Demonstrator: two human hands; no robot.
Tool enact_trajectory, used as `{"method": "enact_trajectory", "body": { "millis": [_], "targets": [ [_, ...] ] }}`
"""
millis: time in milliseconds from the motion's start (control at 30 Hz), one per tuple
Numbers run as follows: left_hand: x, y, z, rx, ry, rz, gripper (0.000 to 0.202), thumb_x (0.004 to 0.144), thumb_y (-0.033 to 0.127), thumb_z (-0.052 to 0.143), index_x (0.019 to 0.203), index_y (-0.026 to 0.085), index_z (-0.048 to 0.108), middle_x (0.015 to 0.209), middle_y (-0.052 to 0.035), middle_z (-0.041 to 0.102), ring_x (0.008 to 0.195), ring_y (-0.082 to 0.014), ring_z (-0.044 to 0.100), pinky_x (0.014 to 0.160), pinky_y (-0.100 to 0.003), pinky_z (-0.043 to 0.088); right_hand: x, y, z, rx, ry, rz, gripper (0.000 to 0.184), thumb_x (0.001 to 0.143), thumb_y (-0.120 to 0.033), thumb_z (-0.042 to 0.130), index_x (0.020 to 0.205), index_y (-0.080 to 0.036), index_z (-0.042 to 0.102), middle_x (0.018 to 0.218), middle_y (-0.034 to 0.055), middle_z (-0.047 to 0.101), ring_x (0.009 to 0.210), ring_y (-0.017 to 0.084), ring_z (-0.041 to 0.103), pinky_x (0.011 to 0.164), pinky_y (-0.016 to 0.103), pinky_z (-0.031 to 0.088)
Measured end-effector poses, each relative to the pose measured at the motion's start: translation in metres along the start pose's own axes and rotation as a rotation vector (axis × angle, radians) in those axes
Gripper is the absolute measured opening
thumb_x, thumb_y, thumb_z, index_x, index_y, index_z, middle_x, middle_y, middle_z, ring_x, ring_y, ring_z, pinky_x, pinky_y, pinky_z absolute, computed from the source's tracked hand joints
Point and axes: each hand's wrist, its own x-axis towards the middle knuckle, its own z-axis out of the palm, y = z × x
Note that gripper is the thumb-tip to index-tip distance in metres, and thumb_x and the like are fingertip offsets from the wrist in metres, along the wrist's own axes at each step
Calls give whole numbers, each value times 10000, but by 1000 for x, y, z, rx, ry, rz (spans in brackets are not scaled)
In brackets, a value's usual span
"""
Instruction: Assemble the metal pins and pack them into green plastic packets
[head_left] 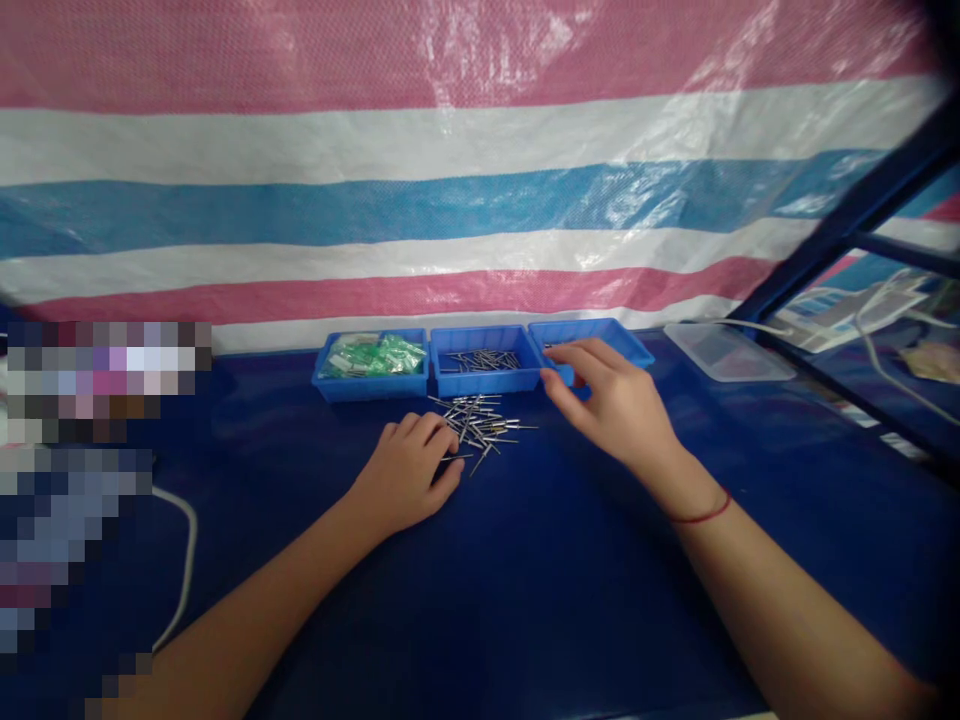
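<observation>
A loose pile of pop rivets (480,422), thin and silvery, lies on the dark blue table just in front of the middle bin. My left hand (409,470) rests at the pile's left edge, with one rivet between thumb and index fingertip. Raised over the front left of the right blue bin (626,345) is my right hand (611,400); its thumb and index finger are apart, and I see nothing between them. More rivets lie in the middle blue bin (487,382). My right hand hides much of the right bin's contents.
The left blue bin (371,385) holds green-and-clear plastic packets (379,355). A translucent plastic lid or tray (727,352) lies at right. White cables (191,540) run along the left side. A striped sheet (450,210) hangs behind; a dark metal frame (847,220) stands at right.
</observation>
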Motion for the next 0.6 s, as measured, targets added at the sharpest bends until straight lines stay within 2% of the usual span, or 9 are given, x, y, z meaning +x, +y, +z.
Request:
{"method": "enact_trajectory", "body": {
  "millis": [167,333,400,467,600],
  "targets": [
    [0,3,4,23,-19,23,185,951,276,407,917,181,561,1050,-71,580,922,-225,503,750,-364,377,-6,-24,1,115,-172,-161,221,918,-281,490,1025,-179,655,1011,72,680,833,184,654,735,290,524],
    [-1,6,8,-75,142,-20,165,964,260,385,894,177,509,985,-70,583,916,-227,501,787,-384,372,-15,-45,14,285,-278,-229,228,914,-273,504,1072,-185,643,1027,84,673,921,200,642,808,323,522],
    [-2,8,10,-234,228,-54,171,975,252,344,890,180,473,921,-58,565,867,-204,507,782,-366,385,-19,-53,18,428,-305,-210,260,893,-280,548,1127,-192,618,1061,81,660,908,187,635,782,306,522],
    [-3,12,12,-420,279,-97,168,982,252,316,900,185,446,874,-42,540,823,-182,512,761,-337,400,-21,-59,21,599,-302,-147,244,885,-269,569,1112,-197,619,1030,67,662,808,151,622,709,272,513],
    [-5,21,13,-650,272,-180,143,984,275,325,941,196,437,842,-11,520,775,-156,512,721,-296,402,-22,-68,25,805,-217,14,120,893,-243,568,948,-193,662,857,45,667,688,122,576,593,247,458]
  ]
}}
